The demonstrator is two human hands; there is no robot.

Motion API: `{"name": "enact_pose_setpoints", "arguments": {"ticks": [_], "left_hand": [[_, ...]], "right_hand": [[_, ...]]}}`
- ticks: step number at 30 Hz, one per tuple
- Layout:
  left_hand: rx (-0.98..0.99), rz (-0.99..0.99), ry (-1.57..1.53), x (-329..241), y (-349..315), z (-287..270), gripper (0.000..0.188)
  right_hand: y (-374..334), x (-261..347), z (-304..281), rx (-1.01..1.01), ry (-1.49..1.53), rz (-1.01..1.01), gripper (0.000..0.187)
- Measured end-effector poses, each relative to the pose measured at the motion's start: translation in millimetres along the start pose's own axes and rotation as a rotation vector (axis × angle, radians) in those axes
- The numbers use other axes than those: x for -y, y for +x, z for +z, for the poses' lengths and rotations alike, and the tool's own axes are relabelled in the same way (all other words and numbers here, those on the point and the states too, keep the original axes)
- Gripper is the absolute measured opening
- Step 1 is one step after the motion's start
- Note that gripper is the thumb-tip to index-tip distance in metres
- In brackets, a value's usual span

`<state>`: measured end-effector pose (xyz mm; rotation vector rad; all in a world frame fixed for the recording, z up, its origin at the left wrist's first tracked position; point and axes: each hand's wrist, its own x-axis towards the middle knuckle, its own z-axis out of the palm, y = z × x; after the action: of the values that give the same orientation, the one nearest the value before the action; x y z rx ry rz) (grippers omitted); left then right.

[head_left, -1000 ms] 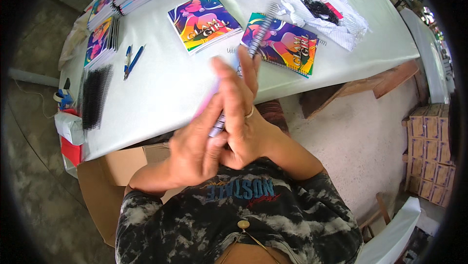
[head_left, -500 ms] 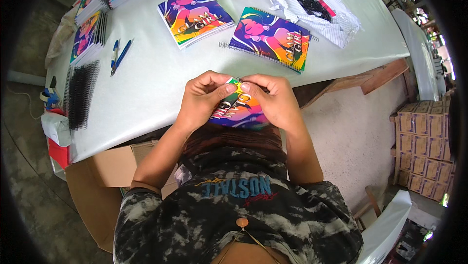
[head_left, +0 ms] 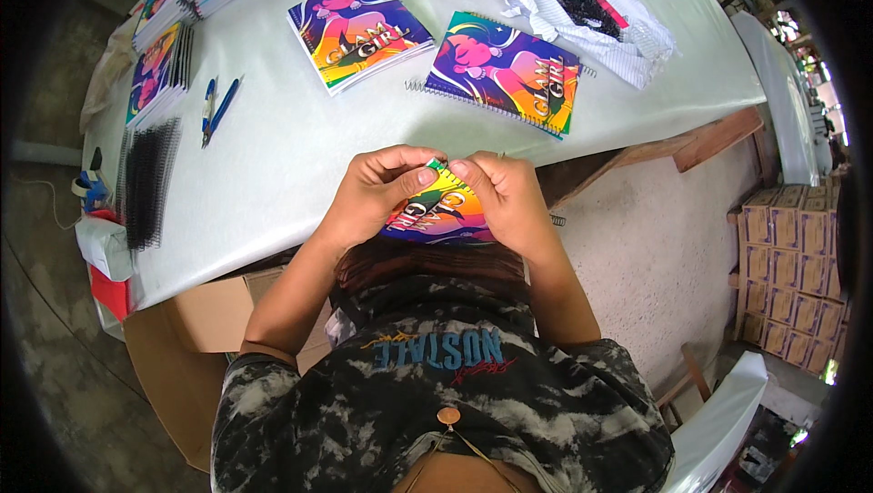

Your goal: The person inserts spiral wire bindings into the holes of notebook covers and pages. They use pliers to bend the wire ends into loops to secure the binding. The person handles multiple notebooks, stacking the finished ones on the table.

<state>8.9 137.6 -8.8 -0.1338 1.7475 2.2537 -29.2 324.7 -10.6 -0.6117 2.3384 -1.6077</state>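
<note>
Notebook (head_left: 436,218) is up in front of the shirt (head_left: 446,357), by the near edge of the worktop (head_left: 282,193), with its orange, yellow and purple cover facing my camera. From my end I see the left grip (head_left: 371,188) closed on it, thumb pressed to the cover by the green corner at the top. I have the right grip (head_left: 511,197) pinching it too, thumb at the bound edge, close beside the left thumb. I can make out a short piece of coil (head_left: 557,220) just right of the right grip; the hand hides where it leads, so I cannot tell what it joins.

Ahead on the worktop I see two like covers: a left copy (head_left: 362,31) with white page edges showing, and a right copy (head_left: 506,73) with rings along its near side. Beyond that lies crumpled paper (head_left: 650,47) bearing a black tangle (head_left: 587,11). Over to my left, a blue-handled tool (head_left: 225,106) lies near black coils (head_left: 148,186), with a small stack (head_left: 159,75) just behind them. Below the worktop's edge I have an open carton (head_left: 214,316); boxes (head_left: 789,266) are piled far right.
</note>
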Motion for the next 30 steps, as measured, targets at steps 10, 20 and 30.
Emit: {"name": "enact_pose_setpoints", "arguments": {"ticks": [10,20,30], "left_hand": [[0.219,0.096,0.035,-8,17,-10,0.014],[0.296,0.271,0.515,-32,19,9,0.014],[-0.505,0.471,1.0,-29,170,22,0.039]], "right_hand": [[-8,7,5,-0.127,0.159,-0.135,0.016],[-5,25,-29,-0.352,0.033,-0.303,0.018],[49,-93,-52,-1.027,0.153,-0.15,0.046]]}}
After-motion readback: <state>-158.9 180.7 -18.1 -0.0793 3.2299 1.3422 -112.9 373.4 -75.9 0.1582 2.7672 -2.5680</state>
